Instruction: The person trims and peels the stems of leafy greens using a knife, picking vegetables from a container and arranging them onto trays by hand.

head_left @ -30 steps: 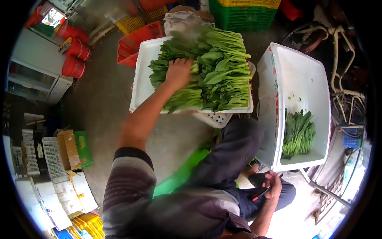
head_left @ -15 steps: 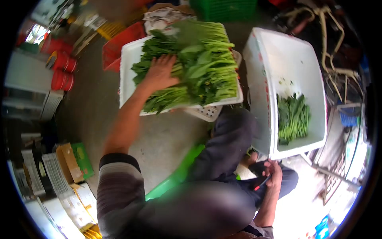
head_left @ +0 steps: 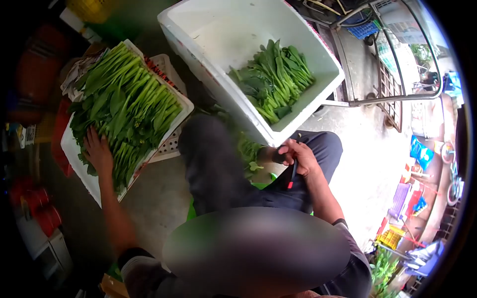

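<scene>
The left hand [head_left: 99,153] lies back up on the leafy greens [head_left: 119,104] in the shallow white tray [head_left: 79,161], in from its left edge, with the bare strip beside it. Its fingers are nearly straight and slightly parted, pressed on the leaves rather than closed round a bunch. The action in hand looks like feeling over or settling the pile, though what the fingertips do among the leaves cannot be told. The greens cover most of the tray, their stems towards its right edge.

The right hand [head_left: 304,158] is just beside the near corner of the deep white box [head_left: 213,39], fingers curled round a dark tool [head_left: 293,171] with a red end. Inside the box, a smaller bunch [head_left: 280,79] lies towards the near end, with bare floor beyond it.

To lift any stems, the left hand would need to slide under them and close gently, as the leaves look soft and overlapping; the tool would need to point away from both legs.
</scene>
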Tool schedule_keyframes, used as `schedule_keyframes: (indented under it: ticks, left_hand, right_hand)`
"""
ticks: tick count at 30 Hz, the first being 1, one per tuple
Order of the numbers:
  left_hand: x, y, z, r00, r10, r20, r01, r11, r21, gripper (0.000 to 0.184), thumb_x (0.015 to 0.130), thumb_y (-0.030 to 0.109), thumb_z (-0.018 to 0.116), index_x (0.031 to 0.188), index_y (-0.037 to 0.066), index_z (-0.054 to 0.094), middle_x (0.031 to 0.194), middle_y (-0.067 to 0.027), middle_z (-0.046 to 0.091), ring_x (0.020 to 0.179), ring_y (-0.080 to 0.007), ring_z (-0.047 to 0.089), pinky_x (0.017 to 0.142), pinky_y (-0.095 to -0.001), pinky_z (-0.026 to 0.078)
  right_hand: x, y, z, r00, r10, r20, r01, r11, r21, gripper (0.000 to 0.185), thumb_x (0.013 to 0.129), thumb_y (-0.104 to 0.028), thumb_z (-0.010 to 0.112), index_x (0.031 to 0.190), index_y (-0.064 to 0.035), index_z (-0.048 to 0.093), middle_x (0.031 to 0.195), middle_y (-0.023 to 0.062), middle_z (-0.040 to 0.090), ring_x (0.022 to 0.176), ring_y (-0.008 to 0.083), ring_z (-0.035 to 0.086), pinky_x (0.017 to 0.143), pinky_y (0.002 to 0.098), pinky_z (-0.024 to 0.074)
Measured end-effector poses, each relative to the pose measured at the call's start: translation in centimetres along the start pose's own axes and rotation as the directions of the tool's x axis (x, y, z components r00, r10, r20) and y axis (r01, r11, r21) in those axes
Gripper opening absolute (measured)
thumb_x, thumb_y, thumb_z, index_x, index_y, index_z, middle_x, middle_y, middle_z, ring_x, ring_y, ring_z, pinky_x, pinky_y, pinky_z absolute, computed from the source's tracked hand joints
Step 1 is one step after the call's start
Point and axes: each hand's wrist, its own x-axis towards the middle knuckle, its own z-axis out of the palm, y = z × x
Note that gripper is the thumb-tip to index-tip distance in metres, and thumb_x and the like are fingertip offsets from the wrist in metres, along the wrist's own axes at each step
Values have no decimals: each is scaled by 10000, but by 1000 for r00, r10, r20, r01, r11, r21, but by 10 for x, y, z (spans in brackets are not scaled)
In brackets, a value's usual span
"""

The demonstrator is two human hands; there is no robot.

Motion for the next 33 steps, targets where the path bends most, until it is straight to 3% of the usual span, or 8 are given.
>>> schedule_keyframes:
  ticks: [6, 7, 11, 16, 19, 24, 29, 33]
  left_hand:
    - [5, -16, -11, 988, -3, -152, -44, 951, -307, 613, 1048, 372, 504, 1550, 60, 344, 1596, -190, 340, 1492, -412, 254, 1196, -553, 213]
    - [4, -6, -29, 970, 0, -242, -42, 984, -171, 548, 1029, 301, 569, 1481, 17, 442, 1522, -224, 437, 1435, -403, 365, 1164, -481, 312]
    - [7, 62, -96, 882, -60, -467, -123, 928, -351, 444, 992, 210, 644, 1369, -7, 550, 1359, -160, 602, 1261, -321, 552, 1084, -425, 415]
    - [12, 212, -150, 951, 224, -212, -306, 600, -739, 364, 967, 151, 672, 1298, 11, 610, 1198, -122, 680, 1157, -264, 618, 1005, -383, 462]
    - [14, 319, -163, 821, 559, -116, -427, 466, -775, 304, 958, 134, 673, 1241, 25, 652, 1190, -122, 690, 1119, -248, 644, 960, -380, 489]
    - [20, 490, -120, 339, 877, -340, -761, 43, -647, 304, 896, 136, 695, 1172, 12, 667, 1120, -184, 690, 1044, -354, 648, 908, -452, 513]
    - [20, 597, -47, 89, 993, 78, -818, 118, -562, 411, 842, 209, 711, 1214, 47, 644, 1186, -179, 662, 1167, -338, 596, 1024, -462, 446]
    - [28, 610, 4, 44, 976, 215, -913, 126, -387, 597, 809, 238, 756, 1350, 96, 548, 1260, -138, 607, 1264, -291, 516, 1083, -489, 374]
  right_hand:
    - [-11, -9, -3, 999, 27, 41, -31, 994, 100, 285, 1041, -308, 547, 1090, -43, 638, 852, 86, 707, 470, 116, 492, 517, 318, 511]
    - [-19, -14, -1, 998, 22, 53, -29, 990, 134, 293, 1040, -312, 547, 1100, -41, 641, 849, 82, 706, 469, 115, 491, 514, 315, 508]
    - [-39, -14, -7, 991, -8, 131, -19, 978, 207, 372, 1047, -319, 524, 1211, 1, 620, 864, 92, 707, 466, 112, 524, 536, 309, 563]
    - [-54, 9, 0, 978, 27, 208, -63, 984, 167, 409, 1040, -327, 533, 1255, 16, 585, 912, 118, 701, 491, 110, 550, 576, 319, 602]
    - [-56, 32, 0, 964, 50, 262, -105, 974, 199, 417, 1010, -283, 604, 1306, 4, 542, 905, 94, 684, 579, 120, 588, 657, 348, 604]
    - [-62, 48, 0, 976, 59, 208, -83, 990, 110, 422, 991, -154, 600, 1358, 18, 482, 882, 69, 634, 672, 132, 597, 725, 347, 576]
    - [-51, 54, -9, 961, 108, 256, -165, 963, 214, 371, 1014, -123, 574, 1355, -11, 484, 916, 117, 647, 657, 160, 620, 809, 412, 600]
    - [-51, 47, -7, 966, 99, 239, -147, 971, 191, 409, 988, -171, 590, 1337, 21, 494, 880, 84, 631, 706, 154, 588, 727, 336, 561]
